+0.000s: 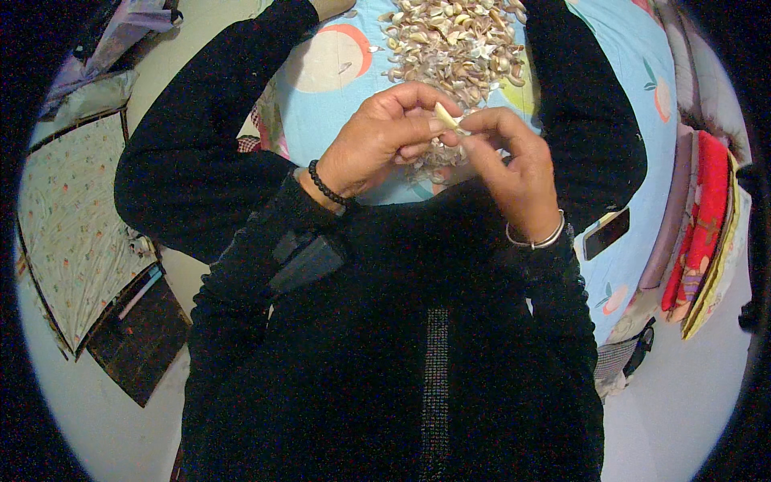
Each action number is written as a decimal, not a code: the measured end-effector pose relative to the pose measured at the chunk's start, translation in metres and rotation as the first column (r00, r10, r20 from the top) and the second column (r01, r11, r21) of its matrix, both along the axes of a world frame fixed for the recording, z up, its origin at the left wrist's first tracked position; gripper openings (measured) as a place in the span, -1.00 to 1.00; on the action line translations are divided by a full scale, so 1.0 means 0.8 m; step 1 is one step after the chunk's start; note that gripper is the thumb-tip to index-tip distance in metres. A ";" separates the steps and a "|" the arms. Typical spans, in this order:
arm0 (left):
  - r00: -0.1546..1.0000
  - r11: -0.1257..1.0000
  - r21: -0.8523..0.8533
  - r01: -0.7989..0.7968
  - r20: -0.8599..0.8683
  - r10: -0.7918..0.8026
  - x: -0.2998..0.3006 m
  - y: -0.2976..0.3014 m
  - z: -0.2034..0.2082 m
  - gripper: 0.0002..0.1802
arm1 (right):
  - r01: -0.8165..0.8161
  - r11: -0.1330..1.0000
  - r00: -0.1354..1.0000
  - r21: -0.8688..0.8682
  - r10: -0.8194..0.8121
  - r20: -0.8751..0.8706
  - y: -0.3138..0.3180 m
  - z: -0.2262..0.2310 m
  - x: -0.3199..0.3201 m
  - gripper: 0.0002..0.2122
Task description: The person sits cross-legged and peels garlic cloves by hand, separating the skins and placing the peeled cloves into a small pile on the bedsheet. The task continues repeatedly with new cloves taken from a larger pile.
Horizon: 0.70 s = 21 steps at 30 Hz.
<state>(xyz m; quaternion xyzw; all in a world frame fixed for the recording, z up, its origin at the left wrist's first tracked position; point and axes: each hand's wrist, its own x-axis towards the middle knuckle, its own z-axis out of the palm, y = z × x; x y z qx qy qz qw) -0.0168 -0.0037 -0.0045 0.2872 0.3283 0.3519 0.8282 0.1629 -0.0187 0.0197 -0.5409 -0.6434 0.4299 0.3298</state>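
A pale, partly peeled garlic clove [446, 115] is pinched between the thumb and fingers of my left hand [384, 132], which has a dark beaded bracelet at the wrist. My right hand [516, 165], with a silver bangle, meets it from the right. Its thumb and forefinger are pressed together at the clove's lower end, on what looks like a bit of skin. Just beyond both hands lies a big heap of garlic cloves [462, 36], many still in brownish skin. Loose papery garlic skins [438, 165] lie below my fingers, partly hidden by them.
My black-clad legs [201, 153] flank the heap on a light blue fruit-patterned sheet [353, 96]. A phone [606, 234] lies beside my right forearm. Folded red and yellow cloths [707, 217] stand at the far right. On the left is a patterned cloth-covered panel [84, 225].
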 end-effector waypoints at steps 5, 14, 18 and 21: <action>1.000 0.999 -0.035 0.003 -0.006 -0.003 0.004 -0.001 0.000 -0.72 | -0.044 0.980 0.995 0.192 0.027 0.093 0.002 0.000 -0.005 -0.93; 0.999 0.998 -0.064 -0.001 -0.052 -0.002 0.007 -0.004 0.000 -0.73 | -0.222 0.895 0.937 0.386 0.087 0.337 0.003 0.002 -0.010 -0.93; 0.998 0.998 -0.064 0.003 -0.061 -0.007 0.007 -0.006 -0.001 -0.73 | -0.229 0.881 0.937 0.413 0.085 0.338 0.004 0.006 -0.012 -0.94; 0.998 0.997 -0.077 -0.001 -0.056 -0.004 0.007 -0.007 -0.001 -0.73 | -0.226 0.876 0.942 0.426 0.085 0.325 0.004 0.006 -0.013 -0.94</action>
